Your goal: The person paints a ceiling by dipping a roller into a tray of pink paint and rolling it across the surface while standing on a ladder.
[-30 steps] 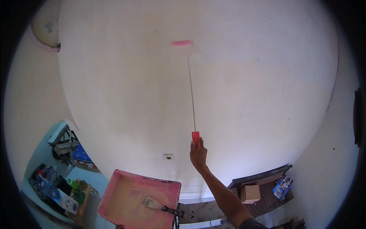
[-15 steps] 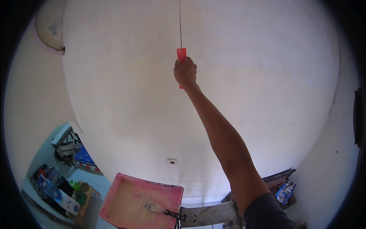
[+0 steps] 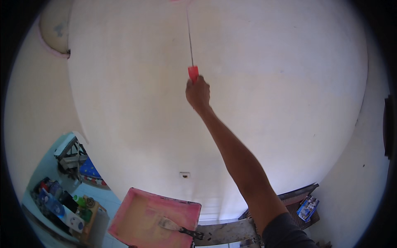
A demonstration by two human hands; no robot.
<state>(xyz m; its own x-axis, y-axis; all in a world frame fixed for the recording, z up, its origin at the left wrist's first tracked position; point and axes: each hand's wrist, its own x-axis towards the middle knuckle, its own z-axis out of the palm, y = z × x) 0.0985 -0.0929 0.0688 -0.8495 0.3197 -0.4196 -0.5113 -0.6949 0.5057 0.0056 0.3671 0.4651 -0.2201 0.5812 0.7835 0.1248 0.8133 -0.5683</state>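
Note:
My right hand (image 3: 198, 94) is closed around the red handle of a paint roller (image 3: 193, 72), arm stretched up in front of the pale wall (image 3: 281, 124). A long thin metal rod rises from the handle to the upper edge of the picture, where a bit of the pink roller head shows; the rest is cut off. Below and to the left sits a pink paint tray (image 3: 120, 211) with cream-coloured paint in it. A putty knife (image 3: 168, 224) with a dark handle lies across the tray's right part. My left hand is out of sight.
Beside the tray is a stained grey plank or step (image 3: 227, 232). A wall socket (image 3: 185, 175) sits low on the wall. At lower left, bottles and containers (image 3: 74, 219) crowd a small table. A dark slatted rack (image 3: 300, 194) with a magazine (image 3: 307, 208) stands at lower right.
My right hand has come down and slightly left with the roller. The rod tilts a little more, and the pink roller head now shows at the top edge.

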